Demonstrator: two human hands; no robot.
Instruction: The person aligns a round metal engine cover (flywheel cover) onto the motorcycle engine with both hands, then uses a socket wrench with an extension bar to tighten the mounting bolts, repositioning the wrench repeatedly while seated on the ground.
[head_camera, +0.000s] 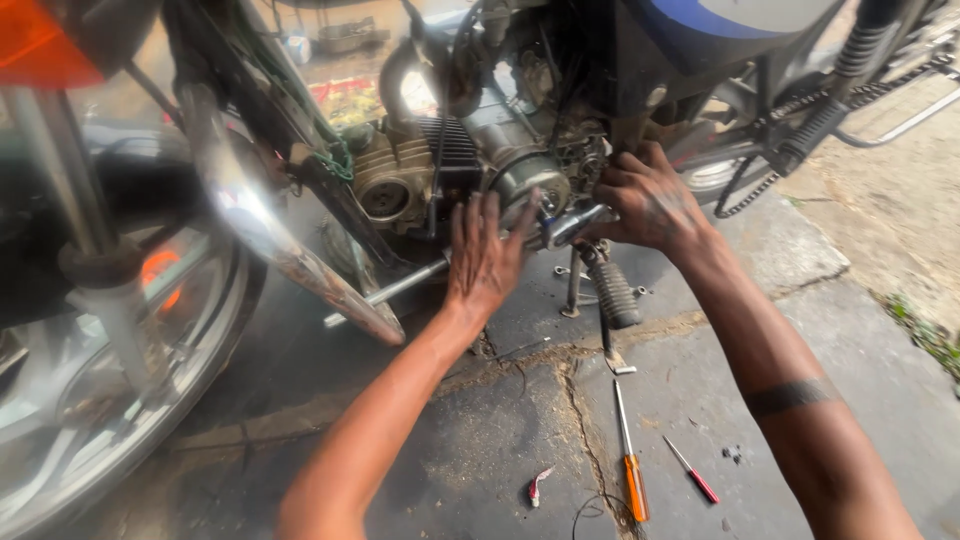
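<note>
Head camera view caught my left hand (487, 258) spread flat, fingers splayed against the round engine side cover (528, 180) of a motorcycle, while my right hand (648, 203) curled around a metal tool (572, 226) low on the engine, just beside it. Below them jutted the ribbed rubber footpeg (615, 293). On the cracked concrete floor (500, 440) lay an orange-handled screwdriver (630, 458) and a smaller red-handled one (691, 471). At left stood the front wheel (95, 400).
</note>
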